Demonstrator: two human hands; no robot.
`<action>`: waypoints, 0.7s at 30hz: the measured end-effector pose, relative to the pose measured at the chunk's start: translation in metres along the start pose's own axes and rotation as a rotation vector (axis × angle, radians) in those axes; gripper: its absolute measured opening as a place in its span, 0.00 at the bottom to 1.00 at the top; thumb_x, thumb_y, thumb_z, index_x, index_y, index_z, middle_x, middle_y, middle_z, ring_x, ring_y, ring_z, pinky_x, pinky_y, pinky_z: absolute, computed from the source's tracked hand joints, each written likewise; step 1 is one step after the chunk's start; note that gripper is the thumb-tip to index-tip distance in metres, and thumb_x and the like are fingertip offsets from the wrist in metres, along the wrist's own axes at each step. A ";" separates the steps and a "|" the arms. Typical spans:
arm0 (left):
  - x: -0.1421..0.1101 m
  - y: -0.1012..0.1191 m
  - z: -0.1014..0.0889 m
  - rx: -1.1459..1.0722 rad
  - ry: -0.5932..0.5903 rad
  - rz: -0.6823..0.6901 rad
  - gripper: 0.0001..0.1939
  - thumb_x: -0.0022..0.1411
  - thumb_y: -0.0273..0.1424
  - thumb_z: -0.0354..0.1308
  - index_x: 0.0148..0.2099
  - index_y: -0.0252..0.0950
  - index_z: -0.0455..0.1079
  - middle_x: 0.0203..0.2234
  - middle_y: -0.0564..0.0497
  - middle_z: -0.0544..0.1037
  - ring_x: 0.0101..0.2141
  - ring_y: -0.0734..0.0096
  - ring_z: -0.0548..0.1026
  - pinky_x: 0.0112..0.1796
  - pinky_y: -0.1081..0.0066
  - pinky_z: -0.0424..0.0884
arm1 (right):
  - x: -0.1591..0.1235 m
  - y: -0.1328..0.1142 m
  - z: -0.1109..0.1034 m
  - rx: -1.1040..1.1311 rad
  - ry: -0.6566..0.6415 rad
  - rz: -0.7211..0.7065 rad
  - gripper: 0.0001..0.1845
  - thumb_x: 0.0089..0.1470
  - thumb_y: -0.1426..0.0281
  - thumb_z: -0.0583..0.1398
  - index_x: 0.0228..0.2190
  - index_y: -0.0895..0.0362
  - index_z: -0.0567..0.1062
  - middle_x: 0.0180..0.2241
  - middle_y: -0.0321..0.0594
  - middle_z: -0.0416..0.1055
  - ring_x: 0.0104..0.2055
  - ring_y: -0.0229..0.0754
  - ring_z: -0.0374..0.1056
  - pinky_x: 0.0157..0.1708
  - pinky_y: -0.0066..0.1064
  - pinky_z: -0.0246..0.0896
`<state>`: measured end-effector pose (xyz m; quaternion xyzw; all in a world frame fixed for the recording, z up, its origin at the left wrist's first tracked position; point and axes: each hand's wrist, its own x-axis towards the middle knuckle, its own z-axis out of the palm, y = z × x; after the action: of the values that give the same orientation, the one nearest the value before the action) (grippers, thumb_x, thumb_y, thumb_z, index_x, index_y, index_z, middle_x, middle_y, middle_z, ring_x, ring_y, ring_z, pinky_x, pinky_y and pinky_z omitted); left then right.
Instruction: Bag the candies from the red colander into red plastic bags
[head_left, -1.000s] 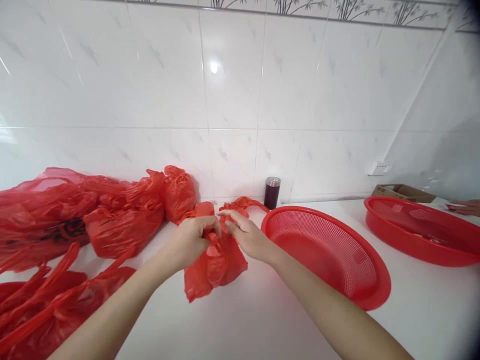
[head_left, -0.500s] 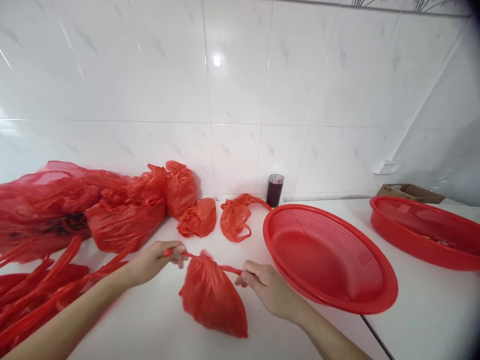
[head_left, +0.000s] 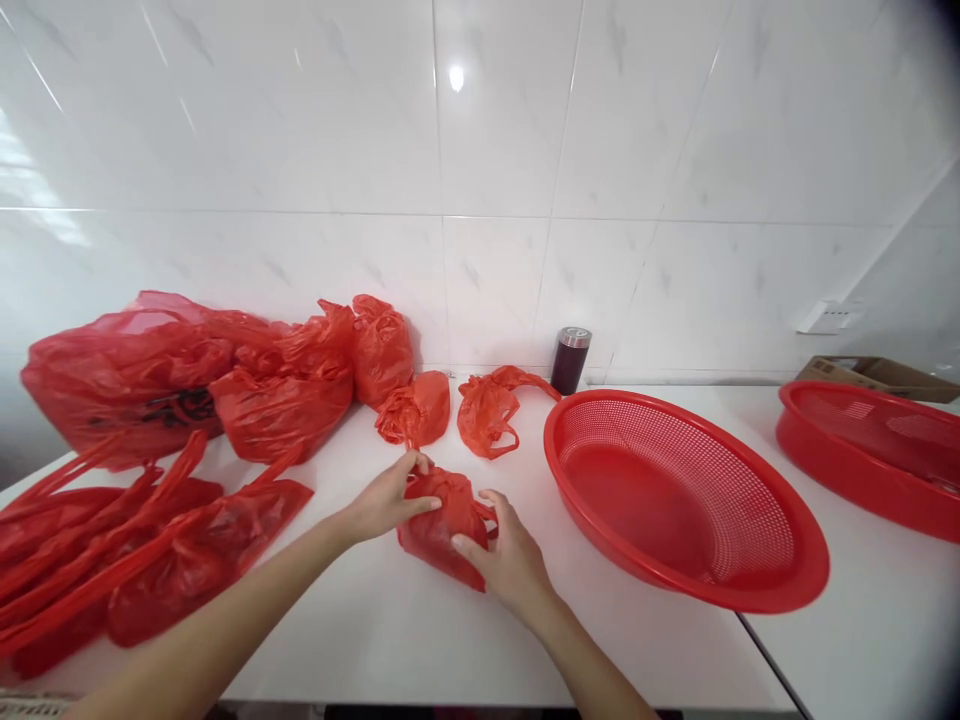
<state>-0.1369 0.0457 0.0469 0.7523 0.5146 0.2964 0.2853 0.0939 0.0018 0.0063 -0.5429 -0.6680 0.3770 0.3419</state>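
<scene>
1. Cupping the small red bag (head_left: 439, 542) between them, the left grip (head_left: 391, 502) and right grip (head_left: 516, 562) are part-open, digits curved against its sides; whether either pinches the plastic cannot be told.
2. Half a second ago they drew its handles apart; now it sits compact on the white tabletop (head_left: 420, 650), so handling seems to have passed from handles to body.
3. Left of the left grip lie fuller red bags (head_left: 281, 415); right of the right grip, a perforated red basket (head_left: 645, 505); beyond both, a dark tumbler (head_left: 570, 362) and tiled wall (head_left: 495, 280).
</scene>
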 end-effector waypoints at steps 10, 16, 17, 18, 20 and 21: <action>0.011 -0.003 0.005 0.271 -0.100 0.059 0.18 0.56 0.48 0.57 0.28 0.39 0.64 0.19 0.59 0.65 0.24 0.70 0.66 0.29 0.71 0.61 | 0.017 0.016 -0.006 0.080 -0.068 -0.156 0.11 0.53 0.73 0.54 0.40 0.51 0.68 0.39 0.34 0.72 0.37 0.40 0.68 0.39 0.32 0.61; 0.008 -0.005 -0.003 0.385 -0.135 0.093 0.23 0.53 0.49 0.61 0.24 0.38 0.57 0.20 0.57 0.63 0.25 0.71 0.62 0.27 0.72 0.56 | 0.019 0.025 -0.015 0.097 -0.053 -0.228 0.12 0.51 0.76 0.54 0.38 0.52 0.71 0.38 0.35 0.71 0.40 0.40 0.68 0.43 0.33 0.61; 0.007 -0.004 -0.004 0.405 -0.138 0.106 0.23 0.52 0.49 0.61 0.24 0.38 0.57 0.21 0.56 0.64 0.26 0.70 0.63 0.28 0.71 0.56 | 0.018 0.025 -0.017 0.086 -0.048 -0.257 0.13 0.51 0.77 0.53 0.38 0.52 0.71 0.40 0.36 0.71 0.42 0.40 0.68 0.45 0.34 0.60; 0.006 -0.003 -0.006 0.422 -0.138 0.119 0.23 0.52 0.49 0.62 0.24 0.38 0.57 0.22 0.56 0.65 0.27 0.69 0.63 0.28 0.71 0.56 | 0.017 0.025 -0.018 0.067 -0.047 -0.279 0.15 0.52 0.78 0.53 0.39 0.52 0.72 0.41 0.36 0.70 0.44 0.40 0.68 0.46 0.34 0.60; 0.004 0.000 -0.006 0.450 -0.127 0.136 0.23 0.53 0.47 0.61 0.23 0.38 0.57 0.23 0.55 0.65 0.28 0.69 0.63 0.29 0.71 0.57 | 0.014 0.023 -0.020 0.026 -0.054 -0.306 0.19 0.53 0.79 0.51 0.43 0.50 0.72 0.42 0.37 0.69 0.45 0.39 0.67 0.48 0.35 0.60; 0.003 0.002 -0.004 0.462 -0.114 0.138 0.22 0.54 0.47 0.61 0.23 0.38 0.57 0.24 0.54 0.65 0.28 0.69 0.63 0.29 0.71 0.58 | 0.013 0.021 -0.021 0.008 -0.058 -0.315 0.20 0.54 0.79 0.51 0.44 0.49 0.72 0.43 0.37 0.68 0.46 0.39 0.67 0.48 0.34 0.60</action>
<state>-0.1382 0.0489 0.0515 0.8463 0.4994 0.1470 0.1134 0.1192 0.0204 -0.0010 -0.4189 -0.7530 0.3368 0.3797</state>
